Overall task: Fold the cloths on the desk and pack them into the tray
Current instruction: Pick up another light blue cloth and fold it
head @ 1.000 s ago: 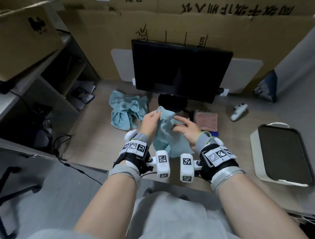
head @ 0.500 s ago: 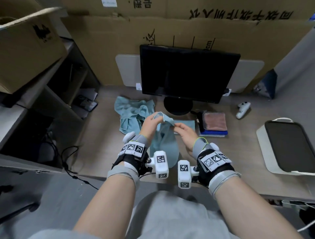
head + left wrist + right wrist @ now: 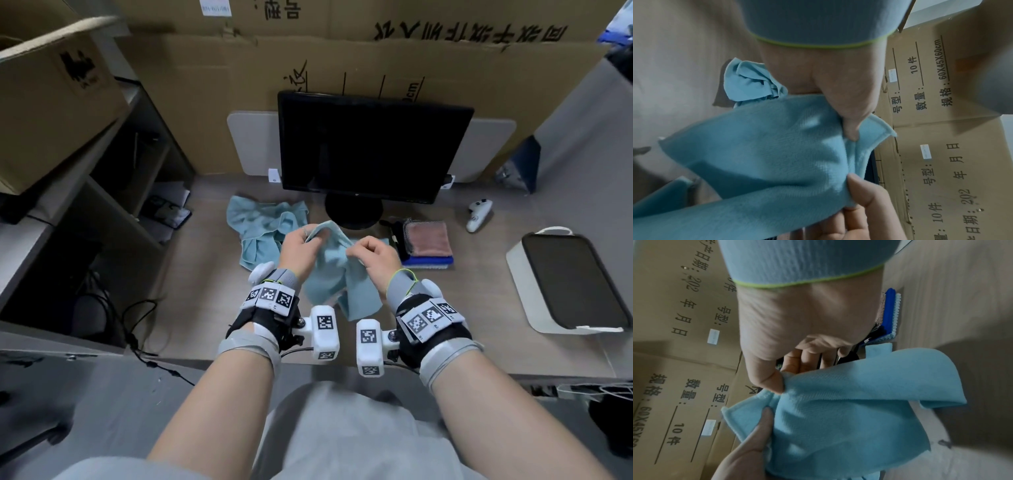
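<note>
Both hands, left hand (image 3: pixel 301 245) and right hand (image 3: pixel 371 255), pinched the blue cloth (image 3: pixel 337 284) by its top edge; a loose pinch could've dropped it crumpled on the tabletop (image 3: pixel 205 274).

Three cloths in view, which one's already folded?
The pink cloth, lying flat and squared on the blue stack right of the monitor stand. One blue cloth lies crumpled on the desk; both hands hold the other.

Count on my table (image 3: pixel 479 308): two light blue cloths, one (image 3: pixel 337 274) held up in my hands and one (image 3: pixel 263 229) crumpled on the surface. One stack of folded cloths (image 3: pixel 428 243), number in it unclear. One tray (image 3: pixel 579 281). One monitor (image 3: pixel 370 147). One white controller (image 3: pixel 479 214).
</note>
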`<state>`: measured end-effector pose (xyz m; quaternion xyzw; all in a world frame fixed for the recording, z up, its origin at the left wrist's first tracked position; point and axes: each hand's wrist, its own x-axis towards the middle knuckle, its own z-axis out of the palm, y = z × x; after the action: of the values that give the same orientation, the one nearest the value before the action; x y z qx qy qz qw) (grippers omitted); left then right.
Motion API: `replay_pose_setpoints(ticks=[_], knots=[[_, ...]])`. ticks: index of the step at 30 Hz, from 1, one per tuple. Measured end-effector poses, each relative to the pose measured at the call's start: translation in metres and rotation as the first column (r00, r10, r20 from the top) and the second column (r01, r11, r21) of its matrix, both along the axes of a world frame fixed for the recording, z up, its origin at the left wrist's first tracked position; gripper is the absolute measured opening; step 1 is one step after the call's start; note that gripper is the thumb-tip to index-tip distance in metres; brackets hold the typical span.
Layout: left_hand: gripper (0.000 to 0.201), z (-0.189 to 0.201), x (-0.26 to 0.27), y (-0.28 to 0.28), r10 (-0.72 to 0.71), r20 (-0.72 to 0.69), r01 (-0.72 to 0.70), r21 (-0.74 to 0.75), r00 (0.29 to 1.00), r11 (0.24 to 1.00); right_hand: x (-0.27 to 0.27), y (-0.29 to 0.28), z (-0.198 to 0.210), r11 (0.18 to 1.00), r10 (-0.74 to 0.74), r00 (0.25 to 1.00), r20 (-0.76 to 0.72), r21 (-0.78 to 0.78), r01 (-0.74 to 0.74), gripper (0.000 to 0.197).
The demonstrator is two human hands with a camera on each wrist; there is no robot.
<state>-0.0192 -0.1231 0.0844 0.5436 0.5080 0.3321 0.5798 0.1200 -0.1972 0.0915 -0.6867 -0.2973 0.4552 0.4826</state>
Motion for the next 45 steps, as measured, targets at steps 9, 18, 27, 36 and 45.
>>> replay_pose_setpoints(ticks=[9, 18, 27, 36, 45], knots=[[0.024, 0.001, 0.003, -0.001, 0.102, 0.052, -0.104, 0.029, 0.993, 0.994, 0.015, -0.013, 0.001, 0.981, 0.184, 0.983, -0.026, -0.055, -0.185, 0.037], [0.044, 0.012, 0.014, -0.017, 0.066, 0.164, -0.061, -0.038, 0.984, 0.997, 0.025, -0.028, 0.002, 0.976, 0.218, 0.976, -0.024, -0.023, -0.218, 0.035], [0.041, 0.014, 0.014, -0.01, 0.267, 0.144, -0.24, -0.18, 0.953, 0.954, 0.052, -0.045, 0.012, 0.997, 0.073, 0.996, -0.044, 0.026, -0.072, 0.027], [0.032, 0.004, 0.023, -0.005, 0.508, -0.076, -0.513, -0.081, 0.858, 0.854, 0.083, -0.063, -0.001, 0.988, -0.151, 0.978, 0.145, 0.011, 0.151, 0.037], [0.012, -0.011, 0.03, -0.016, 0.536, -0.276, -0.585, -0.136, 0.798, 0.8, 0.099, -0.08, -0.022, 0.909, -0.409, 0.912, -0.028, 0.075, 0.41, 0.024]])
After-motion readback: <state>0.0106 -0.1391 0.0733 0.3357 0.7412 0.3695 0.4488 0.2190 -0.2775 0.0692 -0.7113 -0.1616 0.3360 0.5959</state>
